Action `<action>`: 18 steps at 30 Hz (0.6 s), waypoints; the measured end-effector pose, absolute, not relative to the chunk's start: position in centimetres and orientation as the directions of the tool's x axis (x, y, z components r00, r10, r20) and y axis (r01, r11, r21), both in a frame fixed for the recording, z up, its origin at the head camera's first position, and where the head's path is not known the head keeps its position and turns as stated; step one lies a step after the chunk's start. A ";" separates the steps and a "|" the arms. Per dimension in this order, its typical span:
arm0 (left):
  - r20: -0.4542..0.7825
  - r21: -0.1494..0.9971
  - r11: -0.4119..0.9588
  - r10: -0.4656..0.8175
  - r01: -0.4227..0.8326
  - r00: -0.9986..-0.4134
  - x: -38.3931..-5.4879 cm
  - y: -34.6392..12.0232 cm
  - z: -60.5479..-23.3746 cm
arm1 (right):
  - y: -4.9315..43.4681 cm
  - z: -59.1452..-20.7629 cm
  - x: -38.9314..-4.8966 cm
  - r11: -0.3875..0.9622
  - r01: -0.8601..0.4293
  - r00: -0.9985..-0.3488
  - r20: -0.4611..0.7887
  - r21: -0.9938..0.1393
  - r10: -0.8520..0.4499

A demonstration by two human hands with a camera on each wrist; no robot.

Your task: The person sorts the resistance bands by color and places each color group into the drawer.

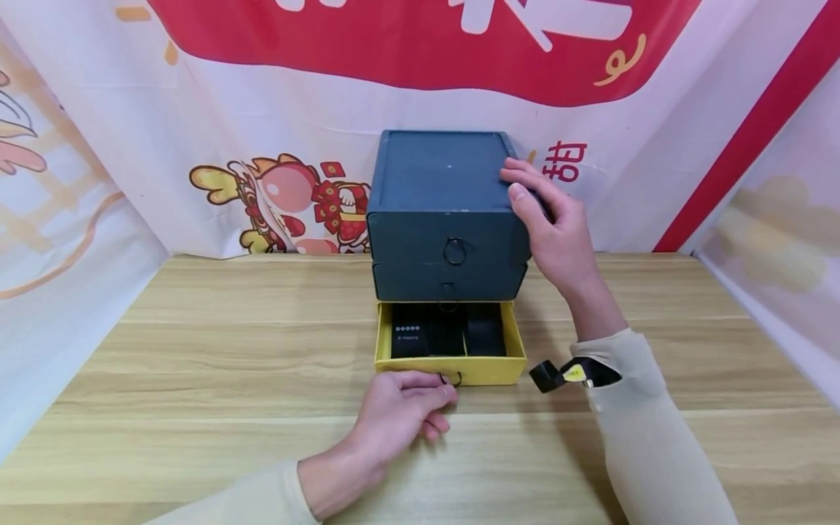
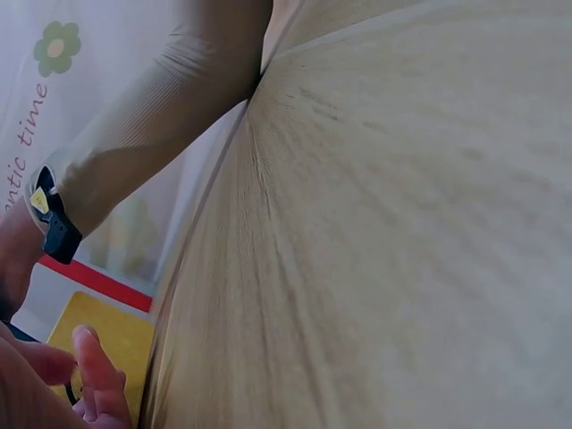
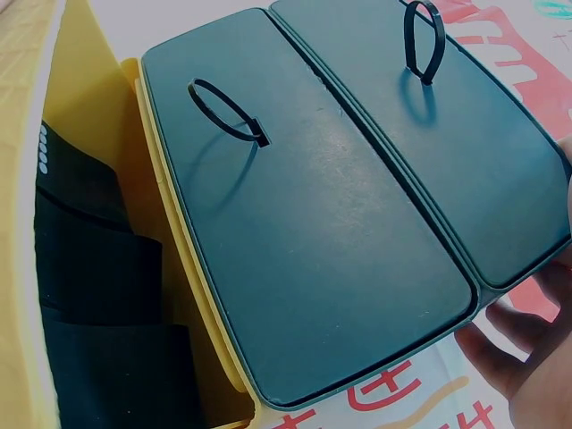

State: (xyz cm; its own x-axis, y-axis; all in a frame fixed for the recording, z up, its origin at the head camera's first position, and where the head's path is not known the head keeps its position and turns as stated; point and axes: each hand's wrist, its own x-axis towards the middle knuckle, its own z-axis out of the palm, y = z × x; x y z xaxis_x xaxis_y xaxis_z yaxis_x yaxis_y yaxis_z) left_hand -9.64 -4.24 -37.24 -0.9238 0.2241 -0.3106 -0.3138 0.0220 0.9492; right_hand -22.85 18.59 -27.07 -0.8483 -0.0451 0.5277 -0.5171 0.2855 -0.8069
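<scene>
A dark blue drawer cabinet [image 1: 446,175] stands on the table, its yellow bottom drawer [image 1: 485,372] pulled out toward me. Inside that drawer lie several black items [image 1: 410,339], one marked "X-Heavy". My left hand [image 1: 400,408] is at the drawer's front, thumb and index finger pinching its black ring pull [image 1: 453,379]. In the left wrist view, the fingertips [image 2: 87,335] show close against the yellow front. My right hand [image 1: 551,226] rests over the cabinet's upper right edge, some fingers on top and others [image 3: 505,353] along the side.
Two blue drawers above are shut, each with a black ring pull [image 3: 223,112]. A printed cloth [image 1: 282,124] hangs right behind the cabinet and along both sides. Wood-grain table top [image 1: 197,364] extends left and right. A black device [image 1: 564,373] is strapped to the right wrist.
</scene>
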 end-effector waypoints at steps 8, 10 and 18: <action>-0.324 0.945 0.019 0.203 -0.328 -0.924 -9.9 -4.0 -37.4 | 18.7 -27.1 -22.8 0.283 -0.515 -0.850 0.525 -0.809 -0.045; -0.318 0.946 0.005 0.199 -0.324 -0.927 -9.8 -4.0 -37.5 | 18.7 -27.1 -22.8 0.282 -0.515 -0.850 0.525 -0.810 -0.045; -0.314 0.945 -0.023 0.195 -0.325 -0.929 -10.5 -4.0 -37.6 | 18.6 -27.0 -22.8 0.276 -0.515 -0.851 0.524 -0.812 -0.046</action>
